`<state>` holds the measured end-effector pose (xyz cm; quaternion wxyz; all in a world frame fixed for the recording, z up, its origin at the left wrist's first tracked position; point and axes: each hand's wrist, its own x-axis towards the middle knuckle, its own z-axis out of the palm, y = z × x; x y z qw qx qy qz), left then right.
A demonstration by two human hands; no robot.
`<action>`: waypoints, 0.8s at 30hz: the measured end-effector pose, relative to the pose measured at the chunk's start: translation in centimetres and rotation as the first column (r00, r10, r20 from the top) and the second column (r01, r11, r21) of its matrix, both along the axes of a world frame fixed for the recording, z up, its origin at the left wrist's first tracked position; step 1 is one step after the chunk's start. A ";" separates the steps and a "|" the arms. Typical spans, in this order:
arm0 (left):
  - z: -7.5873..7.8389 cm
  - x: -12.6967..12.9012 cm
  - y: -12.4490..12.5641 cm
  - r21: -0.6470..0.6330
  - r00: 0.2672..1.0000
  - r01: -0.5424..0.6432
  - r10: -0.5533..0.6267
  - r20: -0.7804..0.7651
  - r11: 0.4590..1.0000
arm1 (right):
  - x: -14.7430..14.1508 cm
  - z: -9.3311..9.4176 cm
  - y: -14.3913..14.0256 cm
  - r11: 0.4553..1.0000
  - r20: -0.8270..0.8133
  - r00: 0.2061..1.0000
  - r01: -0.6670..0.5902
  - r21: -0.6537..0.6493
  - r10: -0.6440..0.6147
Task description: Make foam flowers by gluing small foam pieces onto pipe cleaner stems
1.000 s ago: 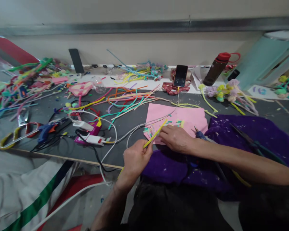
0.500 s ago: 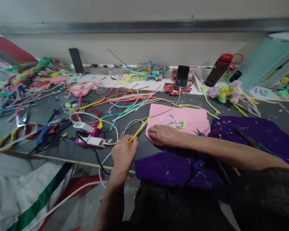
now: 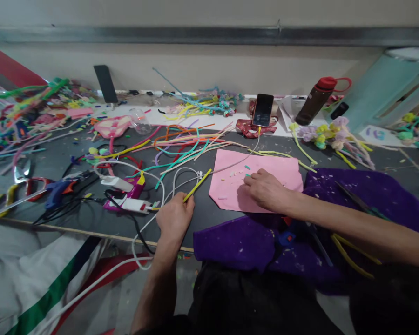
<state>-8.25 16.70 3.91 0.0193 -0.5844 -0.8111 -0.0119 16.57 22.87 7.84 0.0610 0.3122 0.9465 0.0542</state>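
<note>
My left hand [image 3: 176, 215] is closed round a yellow pipe cleaner [image 3: 198, 184], whose free end points up and right toward the pink sheet. My right hand [image 3: 265, 190] rests over the pink sheet [image 3: 226, 172] with fingers bent together; what they hold, if anything, is hidden. By its fingertips lies a small teal piece [image 3: 247, 176], and a few pale bits are scattered farther left. A purple cloth [image 3: 237, 242] lies at the table's front edge, partly beneath my right forearm. On it are a blue-handled tool [image 3: 287, 238] and a bent yellow pipe cleaner [image 3: 349, 260].
Pliers [image 3: 21, 179], a blue glue gun [image 3: 57, 193] and a magenta power strip [image 3: 136, 186] with cables crowd the left. Loose coloured pipe cleaners [image 3: 192, 144] spread behind. A phone [image 3: 263, 110], a red-capped bottle [image 3: 316, 100] and scissors [image 3: 352, 195] stand or lie farther right.
My right hand has moved right across the pink sheet, from its left edge to over the small cut pieces. My left hand still holds the yellow pipe cleaner, and the view has shifted slightly.
</note>
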 end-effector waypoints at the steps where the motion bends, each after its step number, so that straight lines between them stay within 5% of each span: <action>1: 0.0 0.0 -0.1 0.004 1.000 -0.005 0.005 0.000 1.000 | 0.3 0.2 -0.3 1.000 -0.020 1.000 0.003 0.016 -0.003; 9: 0.0 0.6 -1.0 0.106 0.997 0.044 -0.050 0.059 0.993 | -0.7 0.4 -1.1 0.999 -0.035 0.999 0.015 -0.051 -0.017; 15: 0.5 -0.7 -1.2 0.215 0.996 -0.030 0.011 0.089 0.976 | -3.8 0.1 1.3 0.992 -0.109 0.994 0.004 -0.128 -0.018; 24: 0.4 -1.9 -0.5 0.204 0.921 -0.107 0.020 0.389 0.973 | -10.2 -0.8 5.5 0.990 -0.090 0.995 0.038 -0.133 -0.050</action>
